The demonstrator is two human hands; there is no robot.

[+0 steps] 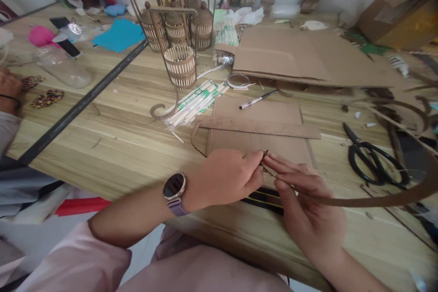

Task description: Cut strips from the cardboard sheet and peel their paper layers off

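My left hand (222,175), with a watch on its wrist, pinches the end of a brown cardboard strip (369,201). The fingers of my right hand (311,205) are closed on the same strip just to the right, fingertips almost touching those of the left. From there the strip curves away to the right edge of the view. Beneath and beyond my hands lies a flat cardboard sheet (260,107) with a wider cardboard strip (260,127) across it. A thin dark-edged strip (195,139) curls beside the sheet. What exactly sits between my fingertips is mostly hidden.
Black scissors (371,157) lie at the right. A pen (258,99), a tape roll (238,81) and wrapped sticks (196,100) lie beyond the sheet. Several small lanterns (179,66) stand at the back, near large cardboard (290,54). Another person's hand (8,89) rests at far left.
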